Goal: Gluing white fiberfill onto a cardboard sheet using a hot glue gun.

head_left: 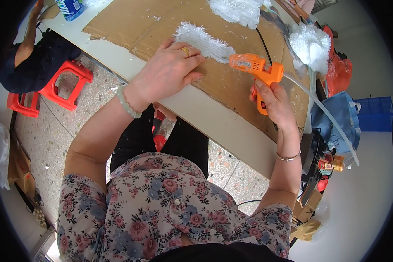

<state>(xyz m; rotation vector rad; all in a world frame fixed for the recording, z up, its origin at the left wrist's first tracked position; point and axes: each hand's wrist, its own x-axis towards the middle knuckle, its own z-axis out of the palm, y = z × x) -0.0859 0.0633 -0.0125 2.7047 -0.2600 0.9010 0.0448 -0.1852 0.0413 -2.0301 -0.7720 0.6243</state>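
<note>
One bottle [70, 8] stands capped — far from left hand [170, 72].

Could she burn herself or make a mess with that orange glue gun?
Maybe. The right hand aims the orange glue gun nozzle at the white fuzzy strip, and the left hand presses that strip close beside the tip, so hot glue might touch her fingers. The long clear glue stick pokes out behind and could catch on the blue bag. Loose white fluff on the cardboard sheet could get stuck in stray glue.
</note>
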